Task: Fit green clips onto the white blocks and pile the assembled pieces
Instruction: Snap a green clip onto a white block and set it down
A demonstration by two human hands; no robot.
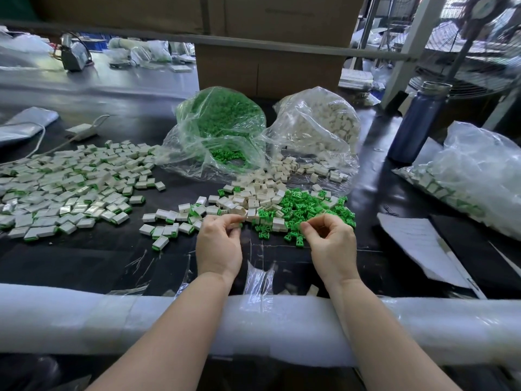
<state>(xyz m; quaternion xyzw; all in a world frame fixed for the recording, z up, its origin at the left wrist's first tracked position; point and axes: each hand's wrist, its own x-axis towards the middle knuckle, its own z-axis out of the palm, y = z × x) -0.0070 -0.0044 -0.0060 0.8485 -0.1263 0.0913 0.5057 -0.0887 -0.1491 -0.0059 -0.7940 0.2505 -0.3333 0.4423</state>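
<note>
My left hand [218, 244] pinches a white block [244, 216] at the near edge of the loose white blocks [262, 190]. My right hand [329, 244] is curled, with thumb and forefinger pinched together at the near edge of the loose green clips [307, 207], seemingly on one small clip that the fingers hide. A wide pile of assembled white-and-green pieces [70, 187] covers the table's left side. A few more assembled pieces [166, 227] lie just left of my left hand.
Behind the loose parts lie an open bag of green clips [222, 122] and an open bag of white blocks [318, 125], with a cardboard box [267, 69] beyond them. On the right are a blue bottle [417, 122], a filled plastic bag [473, 176] and papers [420, 249]. A foam-wrapped rail [282, 323] runs along the near edge.
</note>
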